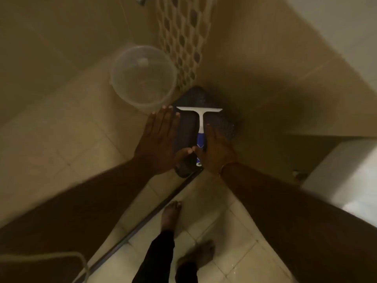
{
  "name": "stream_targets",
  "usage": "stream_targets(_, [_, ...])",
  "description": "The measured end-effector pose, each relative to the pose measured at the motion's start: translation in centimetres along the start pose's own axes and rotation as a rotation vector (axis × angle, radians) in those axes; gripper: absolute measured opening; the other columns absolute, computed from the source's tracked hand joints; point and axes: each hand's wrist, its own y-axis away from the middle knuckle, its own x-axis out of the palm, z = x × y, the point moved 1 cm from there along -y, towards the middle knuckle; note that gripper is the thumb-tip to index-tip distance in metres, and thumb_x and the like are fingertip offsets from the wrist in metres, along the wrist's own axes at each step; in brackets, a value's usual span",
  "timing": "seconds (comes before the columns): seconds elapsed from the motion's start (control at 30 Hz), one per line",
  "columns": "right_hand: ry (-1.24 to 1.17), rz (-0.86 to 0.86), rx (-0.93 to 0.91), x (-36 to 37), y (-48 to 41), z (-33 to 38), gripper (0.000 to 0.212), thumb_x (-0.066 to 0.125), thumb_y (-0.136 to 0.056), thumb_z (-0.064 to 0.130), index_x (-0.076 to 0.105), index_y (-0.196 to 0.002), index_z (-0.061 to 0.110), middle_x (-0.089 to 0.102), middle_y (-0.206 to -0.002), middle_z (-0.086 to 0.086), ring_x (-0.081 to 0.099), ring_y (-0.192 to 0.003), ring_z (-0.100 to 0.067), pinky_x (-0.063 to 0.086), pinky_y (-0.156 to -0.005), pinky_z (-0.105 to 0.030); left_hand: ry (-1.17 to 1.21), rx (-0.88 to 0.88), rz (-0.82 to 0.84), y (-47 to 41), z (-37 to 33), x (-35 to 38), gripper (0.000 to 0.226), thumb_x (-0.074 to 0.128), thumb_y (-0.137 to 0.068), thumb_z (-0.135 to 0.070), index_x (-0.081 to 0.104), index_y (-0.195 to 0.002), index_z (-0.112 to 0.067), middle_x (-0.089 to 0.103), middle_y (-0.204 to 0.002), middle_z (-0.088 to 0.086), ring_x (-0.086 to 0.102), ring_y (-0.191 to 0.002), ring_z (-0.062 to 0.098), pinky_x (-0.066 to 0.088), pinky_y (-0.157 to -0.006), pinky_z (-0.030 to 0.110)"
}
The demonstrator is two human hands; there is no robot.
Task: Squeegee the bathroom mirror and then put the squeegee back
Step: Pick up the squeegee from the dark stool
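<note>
A squeegee [201, 127] with a white blade head and a blue-and-white handle lies flat on a dark speckled corner shelf [220, 115], blade pointing at the wall corner. My left hand [161, 141] hovers flat just left of it, fingers spread, holding nothing. My right hand [216, 150] lies flat right beside the blue handle, fingers extended, its thumb near the handle; no grip on it is visible. The two thumbs almost meet over the shelf's front part. No mirror is in view.
A clear plastic bucket [142, 76] stands on the tiled floor left of the shelf. A mosaic tile strip [183, 37] runs up the corner wall. A white ledge [346, 170] is at right, a metal floor rail [146, 219] and my bare feet [171, 213] below.
</note>
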Motion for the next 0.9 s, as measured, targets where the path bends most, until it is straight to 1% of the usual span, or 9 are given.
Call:
stream_targets(0.1, [-0.138,0.003,0.144,2.4,-2.7,-0.6,0.093,0.065,-0.105,0.056,0.02,-0.173,0.01,0.025,-0.179,-0.017,0.026,-0.165,-0.035,0.028,-0.133,-0.05,-0.003,-0.021,0.045,-0.5,0.7,2.9,0.114,0.037,-0.107,-0.086,0.027,-0.179,0.002,0.022,-0.187,0.03,0.021,-0.176,0.048,0.013,-0.143,0.063])
stream_targets(0.2, [-0.264,-0.03,0.274,4.5,-4.6,-0.6,0.078,0.071,-0.1,0.057,0.043,-0.162,0.018,0.049,-0.163,-0.012,0.05,-0.15,-0.034,0.046,-0.121,-0.053,-0.024,-0.022,0.049,-1.0,0.7,5.0,0.115,0.031,-0.107,-0.089,0.027,-0.179,0.001,0.022,-0.187,0.03,0.02,-0.176,0.048,0.01,-0.144,0.062])
stream_targets(0.27, [-0.337,-0.052,0.327,5.7,-5.7,-0.7,0.074,0.073,-0.098,0.058,0.049,-0.156,0.019,0.058,-0.153,-0.011,0.057,-0.142,-0.032,0.052,-0.116,-0.053,-0.033,-0.013,0.043,-1.3,0.9,6.0,0.116,0.033,-0.107,-0.089,0.027,-0.179,0.002,0.021,-0.187,0.031,0.019,-0.176,0.048,0.013,-0.143,0.065])
stream_targets(0.4, [-0.454,-0.08,0.379,6.4,-6.8,-0.4,0.068,0.074,-0.101,0.051,0.052,-0.153,0.014,0.061,-0.15,-0.013,0.06,-0.139,-0.034,0.053,-0.113,-0.05,-0.073,-0.02,0.046,-1.6,1.0,7.2,0.117,0.032,-0.107,-0.09,0.026,-0.179,0.002,0.022,-0.187,0.032,0.018,-0.176,0.049,0.016,-0.142,0.067])
stream_targets(0.5, [-0.486,-0.079,0.387,6.7,-7.3,-0.2,0.059,0.07,-0.105,0.044,0.052,-0.152,0.013,0.062,-0.148,-0.013,0.061,-0.137,-0.033,0.051,-0.11,-0.048,-0.083,-0.025,0.05,-1.5,1.2,7.6,0.116,0.035,-0.107,-0.089,0.026,-0.179,0.003,0.021,-0.187,0.032,0.018,-0.176,0.049,0.017,-0.141,0.068])
stream_targets(0.57, [-0.513,-0.067,0.414,6.6,-7.5,0.1,0.054,0.067,-0.107,0.037,0.051,-0.153,0.015,0.062,-0.148,-0.013,0.061,-0.137,-0.032,0.052,-0.11,-0.046,-0.098,-0.032,0.038,-1.4,1.2,7.6,0.116,0.036,-0.107,-0.088,0.024,-0.179,0.002,0.02,-0.187,0.032,0.017,-0.177,0.048,0.016,-0.141,0.068])
stream_targets(0.67, [-0.65,-0.088,0.475,6.0,-7.1,0.3,0.053,0.066,-0.108,0.025,0.049,-0.157,0.017,0.06,-0.152,-0.012,0.059,-0.141,-0.032,0.051,-0.113,-0.047,-0.082,-0.049,0.03,-1.2,1.3,7.1,0.117,0.034,-0.106,-0.089,0.022,-0.18,0.002,0.019,-0.188,0.031,0.017,-0.177,0.047,0.016,-0.142,0.067])
stream_targets(0.77, [-0.747,-0.099,0.479,5.1,-5.9,0.4,0.053,0.067,-0.108,0.025,0.049,-0.157,0.018,0.06,-0.151,-0.012,0.059,-0.141,-0.034,0.051,-0.115,-0.05,-0.081,-0.065,0.008,-0.8,1.3,5.8,0.118,0.035,-0.105,-0.089,0.022,-0.18,0.001,0.019,-0.188,0.029,0.017,-0.177,0.046,0.014,-0.143,0.064])
stream_targets(0.9, [-0.85,-0.118,0.464,2.1,-3.5,0.9,0.037,0.066,-0.109,0.026,0.056,-0.144,0.019,0.065,-0.136,-0.008,0.064,-0.129,-0.028,0.053,-0.104,-0.043,-0.122,-0.053,-0.041,-1.0,1.1,2.7,0.117,0.038,-0.106,-0.088,0.025,-0.179,0.002,0.023,-0.187,0.03,0.02,-0.176,0.046,0.018,-0.143,0.065])
